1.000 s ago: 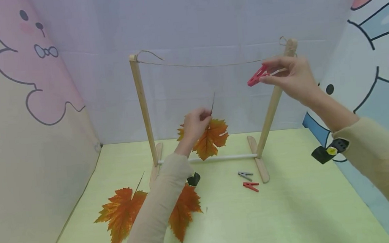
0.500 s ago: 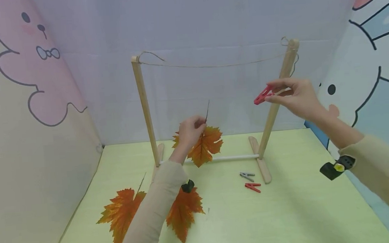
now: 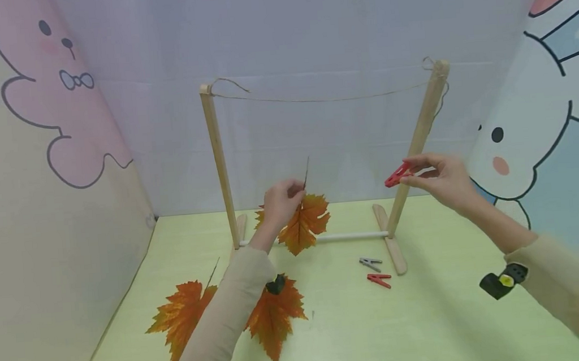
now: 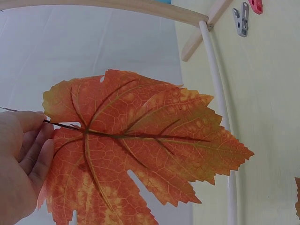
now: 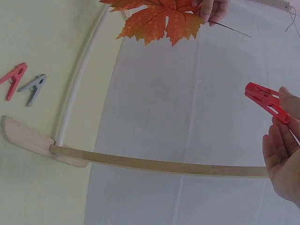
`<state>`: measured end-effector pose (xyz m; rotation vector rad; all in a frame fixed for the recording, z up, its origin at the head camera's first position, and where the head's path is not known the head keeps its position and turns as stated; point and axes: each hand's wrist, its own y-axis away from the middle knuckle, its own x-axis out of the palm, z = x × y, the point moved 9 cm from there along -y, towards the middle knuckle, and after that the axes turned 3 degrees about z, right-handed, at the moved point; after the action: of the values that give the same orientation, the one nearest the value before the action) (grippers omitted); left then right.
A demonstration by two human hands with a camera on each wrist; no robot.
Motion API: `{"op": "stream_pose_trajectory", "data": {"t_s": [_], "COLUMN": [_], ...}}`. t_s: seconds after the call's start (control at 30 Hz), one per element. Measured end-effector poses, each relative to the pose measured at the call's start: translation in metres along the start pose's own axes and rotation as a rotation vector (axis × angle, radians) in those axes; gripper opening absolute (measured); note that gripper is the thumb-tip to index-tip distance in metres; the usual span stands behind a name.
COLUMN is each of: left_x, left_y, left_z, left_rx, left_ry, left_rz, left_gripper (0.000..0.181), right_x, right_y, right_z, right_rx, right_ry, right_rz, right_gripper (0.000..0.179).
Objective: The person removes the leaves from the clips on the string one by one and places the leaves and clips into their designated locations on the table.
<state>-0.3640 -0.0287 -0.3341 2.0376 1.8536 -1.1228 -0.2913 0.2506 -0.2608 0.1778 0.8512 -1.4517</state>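
My left hand point(image 3: 282, 203) pinches the thin dark stem of an orange maple leaf point(image 3: 305, 224), which hangs below the string point(image 3: 314, 100) of a wooden frame. In the left wrist view this leaf point(image 4: 140, 136) spreads out beside the fingers, its stem running between thumb and forefinger. My right hand point(image 3: 443, 182) holds a red clothespin point(image 3: 396, 175) between thumb and fingertips, in front of the frame's right post point(image 3: 420, 125). The right wrist view shows the clothespin point(image 5: 267, 101) apart from leaf and string.
A grey clothespin point(image 3: 370, 263) and another red clothespin point(image 3: 379, 280) lie on the table point(image 3: 352, 334) near the right foot point(image 3: 396, 254). Two more maple leaves, a left one point(image 3: 182, 313) and a middle one point(image 3: 275, 317), lie partly under my left forearm. A white bar point(image 3: 352, 236) joins the posts low down.
My right hand has come down from near string height with the red clothespin. The left hand and its leaf have sunk slightly and shifted a little left.
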Motion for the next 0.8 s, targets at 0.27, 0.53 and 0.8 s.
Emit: {"op": "stream_pose_trajectory", "data": {"t_s": [0.27,0.53,0.8], "left_x": [-0.001,-0.001,0.004], "left_y": [0.009,0.017,0.025], "left_z": [0.012,0.022,0.036], "left_rx": [-0.016,-0.022,-0.094], "left_ry": [0.012,0.027,0.084], "left_rz": [0.023,0.021,0.035], "left_gripper": [0.012,0.010,0.009], "right_x": [0.018,0.035,0.049], "right_y": [0.015,0.027,0.039], "right_z": [-0.029,-0.049,-0.064], "right_rx": [0.069,0.081,0.135], "right_ry": [-0.015,-0.060,-0.062], "right_rz": [0.029,0.041,0.085], "right_gripper": [0.039,0.037,0.037]}}
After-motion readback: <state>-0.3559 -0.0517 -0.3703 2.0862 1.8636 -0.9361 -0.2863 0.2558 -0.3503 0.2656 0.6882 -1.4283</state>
